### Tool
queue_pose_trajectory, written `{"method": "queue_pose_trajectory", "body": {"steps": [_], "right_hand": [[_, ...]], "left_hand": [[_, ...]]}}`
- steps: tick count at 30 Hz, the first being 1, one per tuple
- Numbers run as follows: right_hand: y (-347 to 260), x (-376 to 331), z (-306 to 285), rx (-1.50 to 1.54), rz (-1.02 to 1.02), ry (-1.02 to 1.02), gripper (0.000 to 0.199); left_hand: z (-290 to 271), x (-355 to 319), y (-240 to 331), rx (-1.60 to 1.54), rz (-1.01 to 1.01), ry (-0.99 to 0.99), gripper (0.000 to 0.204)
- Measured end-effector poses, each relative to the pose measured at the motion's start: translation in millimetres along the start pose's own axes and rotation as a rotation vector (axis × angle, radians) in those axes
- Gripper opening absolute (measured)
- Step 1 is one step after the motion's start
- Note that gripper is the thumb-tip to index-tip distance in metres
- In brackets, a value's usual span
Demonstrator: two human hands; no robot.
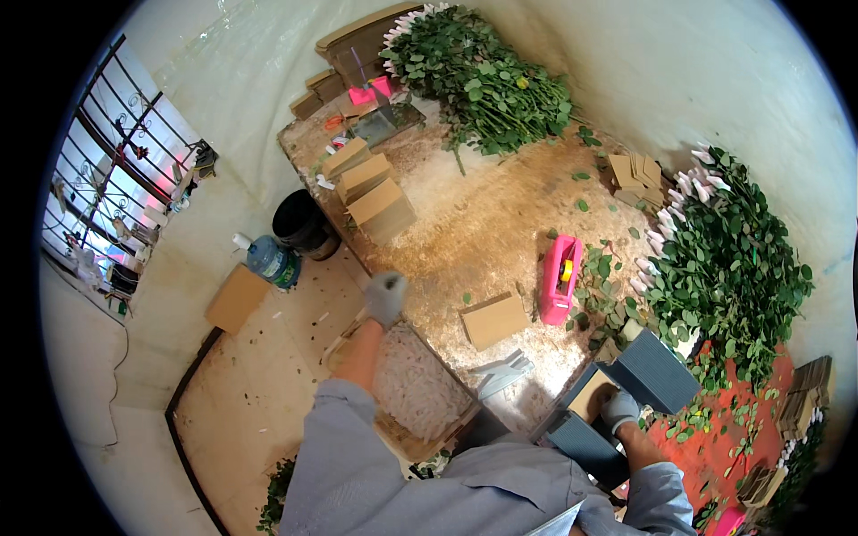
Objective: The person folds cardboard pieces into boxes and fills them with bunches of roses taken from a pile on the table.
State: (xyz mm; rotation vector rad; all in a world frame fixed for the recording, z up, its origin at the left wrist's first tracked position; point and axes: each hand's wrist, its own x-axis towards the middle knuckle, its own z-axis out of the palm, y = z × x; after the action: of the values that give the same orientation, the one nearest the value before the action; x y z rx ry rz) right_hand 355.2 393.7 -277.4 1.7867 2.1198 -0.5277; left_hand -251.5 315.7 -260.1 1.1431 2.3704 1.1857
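My left hand (386, 297), in a grey glove, is raised over the table's left edge, above an open box of white scraps (416, 389). Motion smears its fingers, and nothing in it can be made out. My right hand (619, 412), also gloved, is at a dark grey-blue folding holder (657, 371) close to my body. Its fingers close on a tan cardboard piece (590, 395) lying in the holder; the fingertips are partly hidden. Farther forward lie a cardboard piece (494, 322) and a pink tape dispenser (560, 280) with yellow tape.
Leafy stems with pale wrapped heads lie in a far pile (487, 89) and a right pile (728, 259). Cardboard stacks (380, 210) line the table's left side. A black bucket (304, 223) and a water jug (273, 262) stand on the floor. Clear plastic strips (502, 373) lie nearby.
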Motion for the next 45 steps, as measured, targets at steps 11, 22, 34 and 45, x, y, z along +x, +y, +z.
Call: {"method": "queue_pose_trajectory", "body": {"steps": [11,22,34,45], "right_hand": [[13,-10,9,0.16,-0.063,0.073,0.034],[17,-12,15,0.147,-0.002,0.038,0.031],[-9,-18,-12,0.29,-0.094,0.009,0.032],[-8,-23,-12,0.27,-0.088,0.121,0.032]], "left_hand": [[-11,135,-85,-0.407,-0.144,0.083,0.112],[21,136,-63,-0.23,-0.169,0.293,0.101],[33,159,-112,0.544,0.067,0.392,0.103],[78,170,-88,0.52,-0.227,0.332,0.1]]}}
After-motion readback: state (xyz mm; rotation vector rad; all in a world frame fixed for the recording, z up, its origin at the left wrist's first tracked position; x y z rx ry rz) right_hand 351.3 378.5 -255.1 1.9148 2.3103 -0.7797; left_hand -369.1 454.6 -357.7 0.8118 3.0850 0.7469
